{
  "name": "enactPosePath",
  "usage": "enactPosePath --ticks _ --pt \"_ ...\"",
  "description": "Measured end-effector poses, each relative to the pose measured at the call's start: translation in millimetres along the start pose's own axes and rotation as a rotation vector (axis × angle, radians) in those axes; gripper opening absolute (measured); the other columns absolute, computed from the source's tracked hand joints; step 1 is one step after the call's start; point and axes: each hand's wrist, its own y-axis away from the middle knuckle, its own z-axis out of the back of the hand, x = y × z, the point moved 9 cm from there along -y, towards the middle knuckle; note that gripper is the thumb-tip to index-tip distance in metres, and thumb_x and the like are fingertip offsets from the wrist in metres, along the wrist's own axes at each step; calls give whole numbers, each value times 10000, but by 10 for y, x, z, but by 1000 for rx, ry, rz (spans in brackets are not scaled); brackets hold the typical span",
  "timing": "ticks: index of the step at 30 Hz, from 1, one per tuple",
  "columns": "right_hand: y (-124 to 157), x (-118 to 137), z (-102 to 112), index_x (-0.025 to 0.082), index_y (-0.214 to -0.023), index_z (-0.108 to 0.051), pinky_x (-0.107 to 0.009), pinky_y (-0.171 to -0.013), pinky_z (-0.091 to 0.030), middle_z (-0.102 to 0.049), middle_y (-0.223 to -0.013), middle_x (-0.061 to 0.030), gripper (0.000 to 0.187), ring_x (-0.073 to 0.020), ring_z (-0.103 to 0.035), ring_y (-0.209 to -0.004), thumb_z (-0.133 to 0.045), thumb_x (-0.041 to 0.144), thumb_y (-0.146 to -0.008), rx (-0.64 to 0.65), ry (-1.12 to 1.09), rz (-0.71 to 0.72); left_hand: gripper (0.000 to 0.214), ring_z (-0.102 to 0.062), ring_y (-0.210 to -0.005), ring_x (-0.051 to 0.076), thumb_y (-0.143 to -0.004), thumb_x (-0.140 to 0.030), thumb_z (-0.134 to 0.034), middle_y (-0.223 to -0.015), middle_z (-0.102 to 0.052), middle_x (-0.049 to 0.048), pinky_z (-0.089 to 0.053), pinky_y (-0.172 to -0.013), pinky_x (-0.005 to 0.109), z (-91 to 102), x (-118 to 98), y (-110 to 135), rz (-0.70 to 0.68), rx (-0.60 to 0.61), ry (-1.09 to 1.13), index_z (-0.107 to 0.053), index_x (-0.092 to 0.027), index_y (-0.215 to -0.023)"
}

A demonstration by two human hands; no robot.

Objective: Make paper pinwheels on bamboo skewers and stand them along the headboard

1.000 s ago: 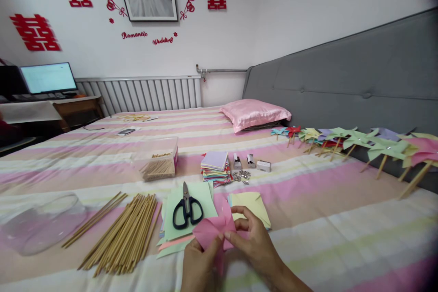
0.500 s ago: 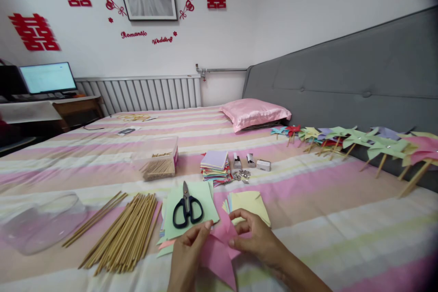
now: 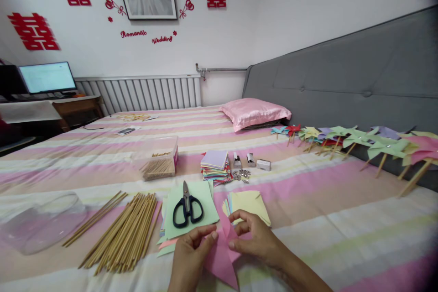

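Between my two hands is a pink paper pinwheel [image 3: 221,260], its cut points partly folded toward the middle. My left hand [image 3: 194,251] pinches its left side between thumb and fingers. On the right side, my right hand [image 3: 251,237] is closed on a folded point near the centre, with the thumb pressing the paper. Just beyond the hands, dark-handled scissors [image 3: 187,210] lie on a stack of green paper sheets [image 3: 208,200]. Beside it sits a stack of pale yellow cut sheets [image 3: 251,205]. The fingers hide part of the pink paper.
Wooden sticks [image 3: 123,232] lie in a pile at left, beside a clear plastic container [image 3: 44,223]. Farther back are a box of thin sticks [image 3: 159,164], small coloured squares [image 3: 215,160], metal pins [image 3: 242,174] and small boxes [image 3: 263,165]. Finished pinwheels [image 3: 386,146] line the grey headboard [image 3: 342,77].
My left hand has shifted slightly right, bringing its thumb and fingertips closer to the pinwheel's centre. The right hand stays nearly in place on the paper.
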Motion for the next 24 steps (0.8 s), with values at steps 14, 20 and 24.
enactPosePath --ticks 14,20,24 --pt "-12 19 -27 162 -903 -531 -203 -541 -392 -617 -633 22 320 -125 -559 -606 -638 135 -602 41 90 59 294 -600 -617 165 -562 -306 -747 -724 -726 88 -422 -555 229 -156 79 -30 -31 243 -133 -707 -121 -787" --pt "31 85 -81 169 -899 -547 -190 -536 -386 -611 -622 36 365 -120 -560 -596 -655 113 -554 102 200 80 137 -457 -475 104 -592 -217 -684 -506 -603 16 -291 -449 195 -301 17 69 -127 312 -405 -667 -81 -581" --pt "49 186 -78 178 -902 -540 -198 -571 -399 -607 -613 47 378 -123 -568 -613 -644 84 -551 94 185 131 164 -333 -427 72 -561 -211 -686 -416 -464 -41 -218 -419 190 -328 -31 101 -135 291 -387 -599 -108 -469"
